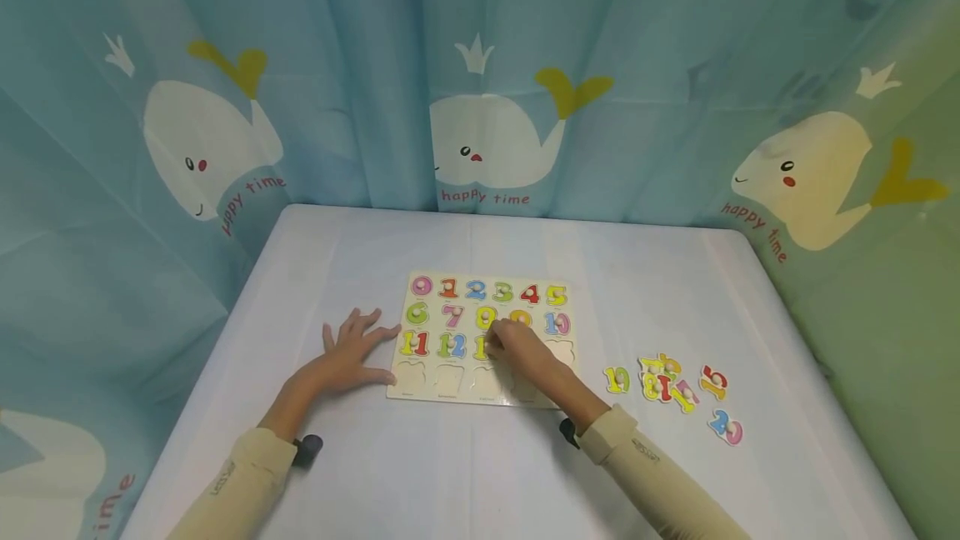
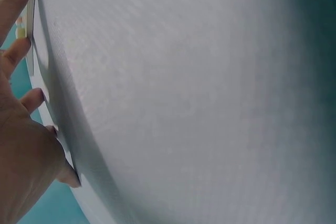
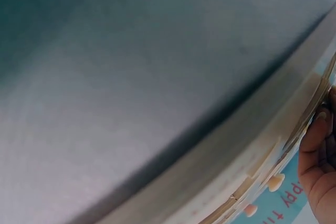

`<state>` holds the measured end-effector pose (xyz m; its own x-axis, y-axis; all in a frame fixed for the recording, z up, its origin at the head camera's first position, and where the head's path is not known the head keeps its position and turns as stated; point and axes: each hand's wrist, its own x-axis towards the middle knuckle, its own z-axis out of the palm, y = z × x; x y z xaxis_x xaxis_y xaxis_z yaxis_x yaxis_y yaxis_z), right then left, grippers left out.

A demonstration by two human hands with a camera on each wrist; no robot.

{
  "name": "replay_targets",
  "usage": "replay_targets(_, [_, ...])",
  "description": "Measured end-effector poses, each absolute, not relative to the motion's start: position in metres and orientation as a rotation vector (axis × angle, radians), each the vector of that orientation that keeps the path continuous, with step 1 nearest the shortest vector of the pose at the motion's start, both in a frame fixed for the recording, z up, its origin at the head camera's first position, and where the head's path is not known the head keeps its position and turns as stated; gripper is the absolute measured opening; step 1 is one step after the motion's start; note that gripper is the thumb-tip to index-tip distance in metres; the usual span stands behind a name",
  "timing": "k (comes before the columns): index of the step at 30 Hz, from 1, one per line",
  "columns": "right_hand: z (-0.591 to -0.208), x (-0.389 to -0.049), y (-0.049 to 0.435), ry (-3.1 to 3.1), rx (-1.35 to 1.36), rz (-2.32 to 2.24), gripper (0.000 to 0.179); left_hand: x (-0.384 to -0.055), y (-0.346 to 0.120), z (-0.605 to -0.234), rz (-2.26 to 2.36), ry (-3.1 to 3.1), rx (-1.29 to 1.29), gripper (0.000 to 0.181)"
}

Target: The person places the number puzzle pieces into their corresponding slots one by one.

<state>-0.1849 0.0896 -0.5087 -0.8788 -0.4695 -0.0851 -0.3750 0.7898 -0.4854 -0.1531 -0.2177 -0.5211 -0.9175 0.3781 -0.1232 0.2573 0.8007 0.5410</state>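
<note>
A wooden number puzzle board (image 1: 467,397) lies on the white table. Knobbed number pieces 0 to 12 sit in its upper rows. My right hand (image 1: 527,352) reaches over the board from the right and pinches a number piece (image 1: 480,347) in the third row, just right of the 12 (image 1: 452,346). That piece shows a yellow 1; the fingers hide its rest. In the right wrist view, curled fingers (image 3: 313,142) are at the board's surface. My left hand (image 1: 347,362) is spread flat at the board's left edge, thumb and index fingertip touching it.
Right of the board lie loose pieces: a 19 (image 1: 617,380), a 15 (image 1: 714,382), a 20 (image 1: 725,427) and an overlapping pile (image 1: 660,379). Bare recesses (image 1: 410,376) show along the board's bottom row. A blue curtain (image 1: 375,90) with whales hangs behind the table.
</note>
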Motion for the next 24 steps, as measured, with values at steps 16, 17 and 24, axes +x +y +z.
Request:
replay_targets(16, [-0.502,-0.175,0.124,2.772,-0.624,-0.649,0.023,-0.154,-0.216,-0.517,0.765,2.752,0.497,0.082])
replay_targets(17, [-0.501,-0.174,0.131,2.781,-0.603,-0.650,0.022,-0.154,-0.216,-0.518,0.771,2.752,0.500,0.082])
replay_targets(24, [-0.497,-0.172,0.178,2.854,-0.392,-0.645,0.014,-0.155,-0.216,-0.521,0.755,2.762,0.490,0.082])
